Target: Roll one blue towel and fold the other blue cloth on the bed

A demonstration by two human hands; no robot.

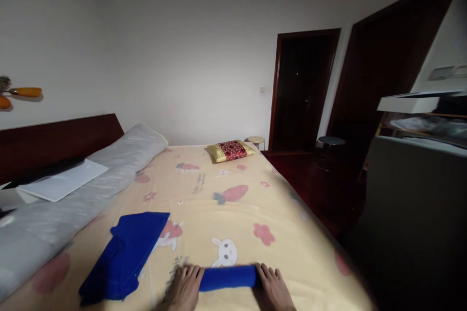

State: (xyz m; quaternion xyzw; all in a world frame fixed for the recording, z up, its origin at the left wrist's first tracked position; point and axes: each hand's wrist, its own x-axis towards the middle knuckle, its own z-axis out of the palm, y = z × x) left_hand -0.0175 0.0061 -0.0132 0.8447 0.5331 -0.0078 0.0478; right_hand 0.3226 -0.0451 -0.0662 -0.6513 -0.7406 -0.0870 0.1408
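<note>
Blue roll (229,278) lies crosswise on the bed (292,243), at its near part. Left hand (187,284) and right hand (273,285), backs uppermost, grip one end each, fingers curled over; thumbs not clearly visible. Count: one roll, one flat blue cloth (126,252) left of the left hand, one cushion (230,150), two stools (256,140). Printed bedding extends from roll to cushion; the bed's right edge lies apart from the right hand.

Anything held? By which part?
Rolled blue cloth, hands at both ends: left hand at left, right hand at right. Gripped or just pressed: can't tell.
</note>
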